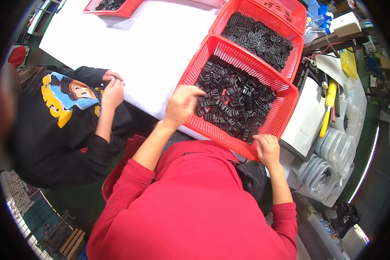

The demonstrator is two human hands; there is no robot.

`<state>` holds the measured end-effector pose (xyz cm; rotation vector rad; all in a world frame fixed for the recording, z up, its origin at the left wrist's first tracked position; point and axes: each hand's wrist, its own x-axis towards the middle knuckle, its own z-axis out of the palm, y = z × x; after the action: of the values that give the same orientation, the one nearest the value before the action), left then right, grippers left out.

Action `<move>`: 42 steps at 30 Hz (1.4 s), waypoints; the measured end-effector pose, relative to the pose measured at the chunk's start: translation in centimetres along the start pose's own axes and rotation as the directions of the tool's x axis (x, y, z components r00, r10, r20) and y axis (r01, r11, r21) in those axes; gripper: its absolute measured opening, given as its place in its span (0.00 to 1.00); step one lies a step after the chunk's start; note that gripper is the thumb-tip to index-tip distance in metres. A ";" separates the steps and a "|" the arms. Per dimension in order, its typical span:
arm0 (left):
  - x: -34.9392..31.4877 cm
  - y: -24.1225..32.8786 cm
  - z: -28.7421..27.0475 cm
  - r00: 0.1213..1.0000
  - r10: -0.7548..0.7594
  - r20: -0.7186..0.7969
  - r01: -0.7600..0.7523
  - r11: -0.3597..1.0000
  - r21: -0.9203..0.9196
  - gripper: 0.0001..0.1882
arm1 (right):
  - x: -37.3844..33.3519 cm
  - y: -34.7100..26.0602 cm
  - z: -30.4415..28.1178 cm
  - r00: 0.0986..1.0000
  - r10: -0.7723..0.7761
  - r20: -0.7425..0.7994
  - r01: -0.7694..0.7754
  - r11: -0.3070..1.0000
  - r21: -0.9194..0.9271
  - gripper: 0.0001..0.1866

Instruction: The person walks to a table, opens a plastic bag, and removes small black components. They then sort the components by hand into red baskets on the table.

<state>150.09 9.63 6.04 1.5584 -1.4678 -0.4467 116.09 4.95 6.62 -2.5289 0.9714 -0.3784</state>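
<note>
While the left hand (180,106) curls beside small black plastic buckles (234,99) in a red perforated plastic basket (283,106) mid-frame, the right hand (268,149) rests at its lower rim; neither grip is clear; steadying the basket should help.

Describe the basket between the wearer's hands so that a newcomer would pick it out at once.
Find the wearer's red top, then the white table beyond it. The near mesh basket, also red, lies between the left hand and right hand. Its glossy black plastic pieces, with red floor showing through, set it apart from the adjoining basket of duller pieces beyond.
</note>
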 end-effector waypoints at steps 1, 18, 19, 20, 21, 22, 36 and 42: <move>0.4 0.4 1.7 0.988 0.070 0.134 -0.072 0.997 0.005 0.12 | 0.0 -0.1 0.3 1.000 0.009 -0.010 -0.009 0.999 -0.030 0.08; -0.2 -0.4 8.8 0.587 -0.036 0.809 0.129 0.990 -0.050 0.16 | -0.5 -0.3 1.2 0.994 0.070 -0.080 -0.073 0.997 -0.036 0.06; 0.1 -0.3 8.9 0.674 -0.046 0.737 0.103 0.994 -0.032 0.14 | -0.5 -0.2 1.2 0.994 0.071 -0.081 -0.074 0.997 -0.032 0.06; 0.3 -0.2 8.9 0.794 -0.041 0.607 0.000 0.998 0.068 0.14 | -0.4 -0.2 1.1 0.994 0.073 -0.082 -0.075 0.997 -0.028 0.06; 0.9 -0.2 8.8 0.840 -0.094 0.534 0.023 0.990 0.138 0.17 | -0.5 -0.1 1.1 0.994 0.075 -0.084 -0.077 0.997 -0.024 0.06; 1.0 -1.0 9.3 0.876 -0.186 0.444 0.080 0.966 0.248 0.21 | -0.4 -0.1 1.1 0.994 0.074 -0.080 -0.076 0.997 -0.020 0.06; 1.7 -3.3 10.0 0.705 -0.350 0.616 0.091 0.907 0.412 0.34 | -0.4 -0.3 1.3 0.996 0.063 -0.066 -0.062 0.998 0.014 0.08; 3.0 -1.6 11.1 0.858 -0.081 0.507 0.055 0.996 0.066 0.14 | 0.1 -0.1 1.0 0.993 0.046 -0.111 -0.045 0.999 0.006 0.08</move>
<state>143.07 2.55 -0.01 1.6067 -1.8325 -0.9292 116.56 5.20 5.77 -2.5006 1.0667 -0.5117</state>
